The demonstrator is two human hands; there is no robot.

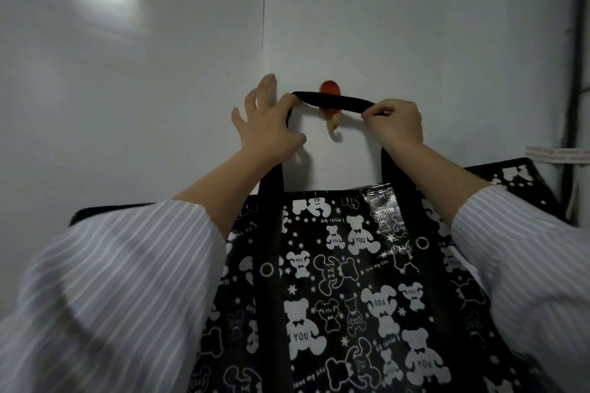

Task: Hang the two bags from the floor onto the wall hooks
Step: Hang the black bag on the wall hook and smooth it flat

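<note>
A large glossy black bag [344, 281] printed with white bears hangs in front of me against the white wall. Its black strap handle [335, 103] is stretched flat across an orange wall hook [330, 105], whose pale lower tip shows just below the strap. My left hand [268, 124] pinches the handle's left end with thumb and forefinger, its other fingers spread on the wall. My right hand [397, 124] pinches the handle's right end. Whether the strap rests on the hook I cannot tell.
The wall corner seam [263, 9] runs vertically just left of the hook. At the right, part of another bear-print black surface [517, 179] sits under a pale woven strap [557, 155], beside a dark vertical frame [578, 57].
</note>
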